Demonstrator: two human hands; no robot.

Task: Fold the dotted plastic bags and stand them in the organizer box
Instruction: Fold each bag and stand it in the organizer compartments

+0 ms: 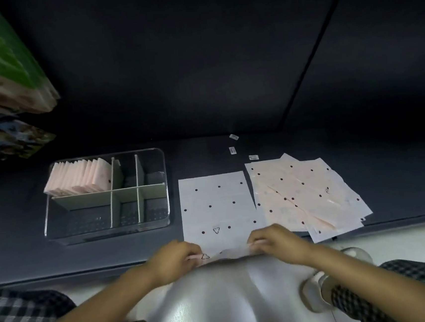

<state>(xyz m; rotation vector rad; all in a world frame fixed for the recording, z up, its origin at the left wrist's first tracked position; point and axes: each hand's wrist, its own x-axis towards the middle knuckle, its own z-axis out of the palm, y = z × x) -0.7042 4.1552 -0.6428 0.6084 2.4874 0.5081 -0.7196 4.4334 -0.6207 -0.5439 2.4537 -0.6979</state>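
Triangle-marked dotted bag (214, 207), near edge pinched between both hands (174, 258) (276, 240)

No words or numbers are legible to me. The flat dotted bag (214, 204) on my worktop bears a small triangle sign (216, 230). The green package (1, 51) print is blurred.

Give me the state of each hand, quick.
Left hand: pinching the near edge of the flat bag.
Right hand: pinching the same edge, further right.
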